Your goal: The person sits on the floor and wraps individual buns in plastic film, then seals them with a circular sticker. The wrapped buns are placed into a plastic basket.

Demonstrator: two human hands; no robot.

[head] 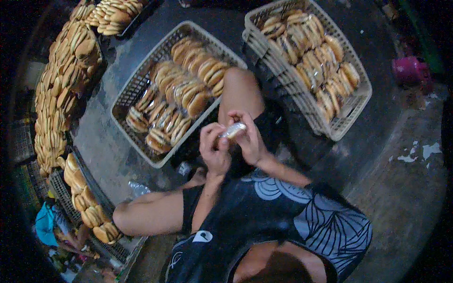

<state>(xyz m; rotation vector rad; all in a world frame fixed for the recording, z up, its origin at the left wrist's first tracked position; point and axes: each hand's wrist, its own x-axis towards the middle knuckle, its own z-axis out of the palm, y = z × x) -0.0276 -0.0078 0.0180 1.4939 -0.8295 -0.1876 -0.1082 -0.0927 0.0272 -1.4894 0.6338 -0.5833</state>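
Above my lap, my left hand (214, 151) and my right hand (250, 141) pinch a small piece of bread in shiny clear plastic (232, 131) between them. The fingertips cover its ends. Just beyond my hands stands a pale plastic crate (139, 150) with an openwork lattice wall. Inside it, filled buns in clear wrapping (164, 118) lie at the near left, and rows of buns (198, 63) fill the far side. My raised knee (240, 85) overlaps the crate's right edge.
To the right, stacked plastic crates (283, 95) hold filled buns (318, 60). A long heap of buns (58, 95) lines the left, with a tray of buns (88, 208) nearer me. A plastic sheet (139, 188) lies by my left knee. Another person (67, 226) is at lower left.
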